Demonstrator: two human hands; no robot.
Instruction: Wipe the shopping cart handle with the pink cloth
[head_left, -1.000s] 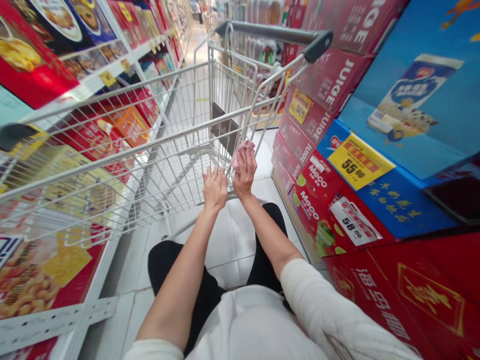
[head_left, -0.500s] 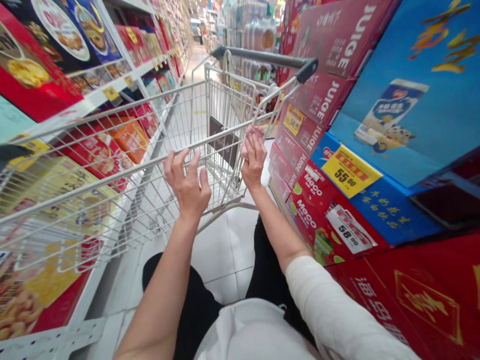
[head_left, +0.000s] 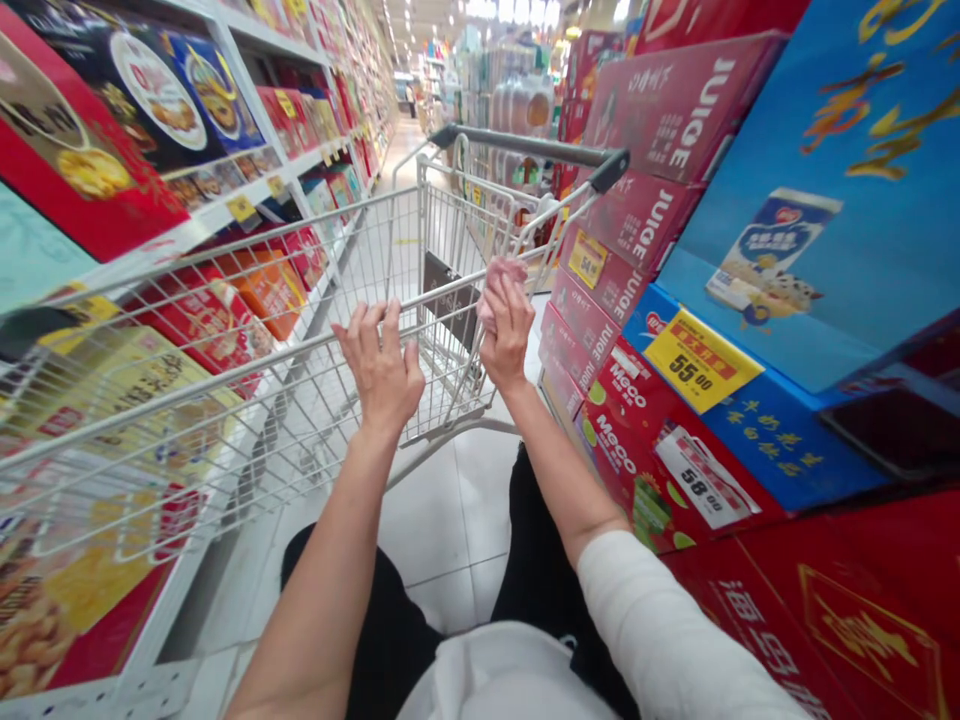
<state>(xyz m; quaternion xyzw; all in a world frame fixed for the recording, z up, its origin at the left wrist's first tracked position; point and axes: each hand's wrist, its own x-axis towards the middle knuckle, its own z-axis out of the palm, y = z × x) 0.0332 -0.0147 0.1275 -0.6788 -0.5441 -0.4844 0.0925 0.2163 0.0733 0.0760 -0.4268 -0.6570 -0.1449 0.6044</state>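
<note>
A wire shopping cart (head_left: 300, 345) stands in front of me, its dark handle (head_left: 540, 147) at the far right end. My left hand (head_left: 381, 370) is on the near top rail, fingers bent over it and the thumb on my side. Farther right along that rail, my right hand (head_left: 508, 335) is closed around a crumpled pink cloth (head_left: 504, 278), close to the corner below the handle. The cloth appears to touch the rail; its underside is hidden by my fingers. A dark panel (head_left: 448, 300) hangs inside the cart's wire child seat.
Shelves with boxed goods (head_left: 157, 85) line the left side. Stacked drink cartons (head_left: 675, 110) and a blue carton display (head_left: 780, 300) with price tags rise close on the right. White floor tiles (head_left: 435, 510) lie between my knees. The aisle runs on behind the cart.
My left hand's fingers have settled over the rail, where they were more raised and apart. The right hand with the cloth has shifted slightly. The view has tilted up a little.
</note>
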